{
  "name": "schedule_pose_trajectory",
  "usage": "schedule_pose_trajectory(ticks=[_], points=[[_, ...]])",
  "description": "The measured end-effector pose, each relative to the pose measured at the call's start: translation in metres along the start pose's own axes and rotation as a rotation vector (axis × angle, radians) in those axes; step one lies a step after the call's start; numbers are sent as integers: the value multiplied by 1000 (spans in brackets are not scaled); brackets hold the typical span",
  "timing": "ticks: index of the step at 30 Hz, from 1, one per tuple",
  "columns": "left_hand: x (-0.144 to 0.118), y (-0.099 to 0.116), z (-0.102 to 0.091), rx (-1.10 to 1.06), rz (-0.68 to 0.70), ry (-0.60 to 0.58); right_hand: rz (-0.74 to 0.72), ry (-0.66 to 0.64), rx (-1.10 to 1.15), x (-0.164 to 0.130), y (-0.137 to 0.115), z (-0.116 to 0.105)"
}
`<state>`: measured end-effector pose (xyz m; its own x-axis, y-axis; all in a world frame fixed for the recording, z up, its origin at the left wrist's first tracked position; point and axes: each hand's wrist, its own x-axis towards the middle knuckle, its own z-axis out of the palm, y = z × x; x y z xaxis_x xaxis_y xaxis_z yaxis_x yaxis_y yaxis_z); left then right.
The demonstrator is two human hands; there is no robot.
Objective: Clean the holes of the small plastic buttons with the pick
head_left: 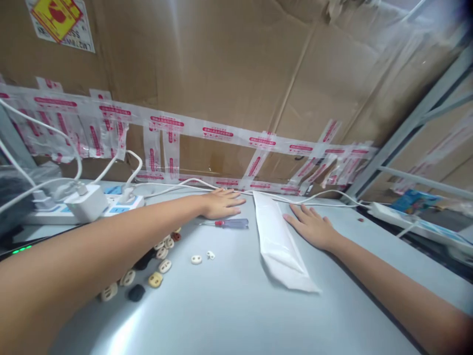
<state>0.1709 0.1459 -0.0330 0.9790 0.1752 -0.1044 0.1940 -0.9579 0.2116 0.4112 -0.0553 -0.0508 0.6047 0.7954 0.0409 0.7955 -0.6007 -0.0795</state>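
Left hand (221,203) lies flat and released beside the ungrasped screwdriver (231,223); right hand (311,226) rests flat, released, touching the white pouch (279,244). Cord stoppers (155,279) lie scattered.

table (229,305) | on it: screwdriver (231,223), white bag (277,241), small plugs (155,268), power strip (88,207)

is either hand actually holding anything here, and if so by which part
Nothing is held. The left hand lies flat and open on the table just behind the screwdriver; the right hand lies flat beside the white bag.
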Motion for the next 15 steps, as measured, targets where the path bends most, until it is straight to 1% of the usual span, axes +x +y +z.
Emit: schedule_pose_trajectory(ticks=[3,9,15], points=[[-3,-3,6,11,2,-8,11,-46,-43,-1,3,12],[-6,-5,4,-19,84,-13,9,-60,-79,3,5,12],[-4,-5,5,-36,76,-13,5,-51,-82,2,6,14]])
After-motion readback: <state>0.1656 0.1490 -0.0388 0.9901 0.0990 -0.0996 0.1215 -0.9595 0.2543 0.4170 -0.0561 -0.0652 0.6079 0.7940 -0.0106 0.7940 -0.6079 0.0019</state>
